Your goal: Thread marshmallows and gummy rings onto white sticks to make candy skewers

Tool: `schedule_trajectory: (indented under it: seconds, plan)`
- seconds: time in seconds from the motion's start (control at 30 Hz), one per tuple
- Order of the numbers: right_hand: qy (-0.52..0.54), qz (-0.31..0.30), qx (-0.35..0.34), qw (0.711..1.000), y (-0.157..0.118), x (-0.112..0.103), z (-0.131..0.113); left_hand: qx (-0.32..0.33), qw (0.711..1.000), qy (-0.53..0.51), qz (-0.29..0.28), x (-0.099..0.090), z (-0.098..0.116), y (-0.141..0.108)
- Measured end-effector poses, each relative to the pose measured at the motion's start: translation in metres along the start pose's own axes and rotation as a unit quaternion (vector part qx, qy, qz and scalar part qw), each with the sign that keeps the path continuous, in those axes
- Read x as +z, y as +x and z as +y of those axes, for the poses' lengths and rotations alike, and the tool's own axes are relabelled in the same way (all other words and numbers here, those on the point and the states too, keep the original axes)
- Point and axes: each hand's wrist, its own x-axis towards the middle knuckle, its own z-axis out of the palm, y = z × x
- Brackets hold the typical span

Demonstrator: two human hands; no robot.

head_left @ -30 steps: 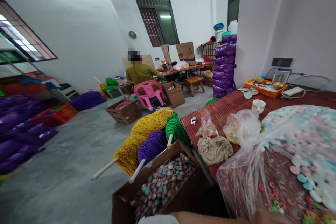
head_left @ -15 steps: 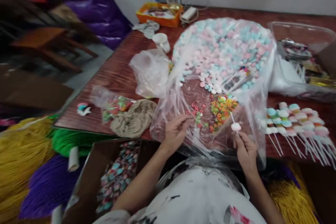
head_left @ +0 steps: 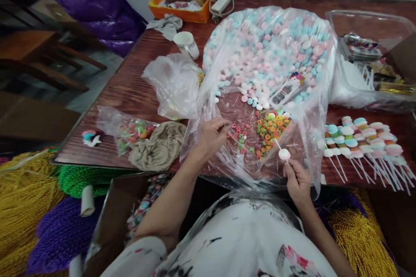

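My right hand (head_left: 297,178) pinches a thin white lollipop stick (head_left: 277,143) with one white marshmallow (head_left: 284,154) threaded on it; the stick's tip stands free above the candy. My left hand (head_left: 212,137) is over the left part of the clear plastic bag (head_left: 227,95), fingers pressed together. Whatever is between those fingertips is too small to make out. Just right of them lie several loose red and green rings (head_left: 241,135). A pile of orange, yellow and green rings (head_left: 271,132) sits between my hands. Pink, blue and white marshmallows (head_left: 260,47) fill the bag's far part.
Finished marshmallow skewers (head_left: 367,138) lie at the right. Behind them stands a clear plastic bin (head_left: 364,106). Leftward are a brown cloth (head_left: 159,145), a bag of candy rings (head_left: 134,134), a white plastic bag (head_left: 175,82) and a mug (head_left: 186,44). An orange tray (head_left: 195,16) is at the back.
My left hand has shifted slightly up and left, away from the loose red rings, its fingers drawn closer together. My right hand still holds the stick with the marshmallow. The view has moved slightly.
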Motion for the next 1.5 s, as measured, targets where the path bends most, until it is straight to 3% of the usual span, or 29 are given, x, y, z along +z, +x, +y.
schedule_trajectory:
  seconds: [0.17, 0.4, 0.53, 0.63, 0.73, 0.8, 0.9, 1.0, 1.1, 1.23, 1.4, 1.5]
  plan:
    - [0.011, 0.008, -0.008, 1.0, -0.001, 0.002, 0.002, 0.049, 0.994, 0.013, -0.098, 0.005, 0.014, 0.023]
    - [0.047, 0.01, 0.005, 0.999, -0.002, 0.0, 0.003, 0.095, 0.977, 0.028, -0.189, 0.05, 0.027, 0.047]
    - [0.029, 0.012, -0.016, 0.999, -0.002, 0.001, 0.003, 0.163, 0.959, 0.066, -0.221, 0.072, 0.041, 0.059]
    - [0.013, 0.018, -0.037, 0.999, -0.002, 0.0, 0.002, 0.198, 0.936, 0.101, -0.272, 0.072, 0.045, 0.061]
    - [0.005, 0.012, -0.051, 0.999, -0.002, -0.001, 0.001, 0.188, 0.923, 0.133, -0.309, 0.058, 0.037, 0.056]
    - [0.005, 0.007, -0.059, 0.998, -0.002, -0.001, 0.0, 0.17, 0.929, 0.131, -0.302, 0.047, 0.028, 0.049]
    - [0.002, 0.009, -0.066, 0.998, -0.001, -0.001, -0.001, 0.123, 0.958, 0.078, -0.245, 0.036, 0.015, 0.039]
    - [-0.006, 0.009, -0.063, 0.998, -0.001, 0.0, -0.002, 0.067, 0.981, 0.003, -0.18, 0.034, 0.009, 0.032]
    - [-0.007, 0.008, -0.067, 0.998, -0.001, 0.001, -0.002, 0.019, 0.986, -0.081, -0.143, 0.036, 0.006, 0.025]
    - [-0.017, 0.006, -0.08, 0.997, -0.001, 0.001, -0.001, -0.013, 0.98, -0.15, -0.131, 0.036, 0.003, 0.019]
    - [-0.029, 0.012, -0.083, 0.996, -0.002, 0.002, 0.0, -0.018, 0.987, -0.11, -0.113, 0.033, 0.005, 0.015]
    - [-0.03, 0.019, -0.086, 0.996, -0.002, 0.003, -0.001, -0.012, 0.984, -0.11, -0.137, 0.033, 0.01, 0.013]
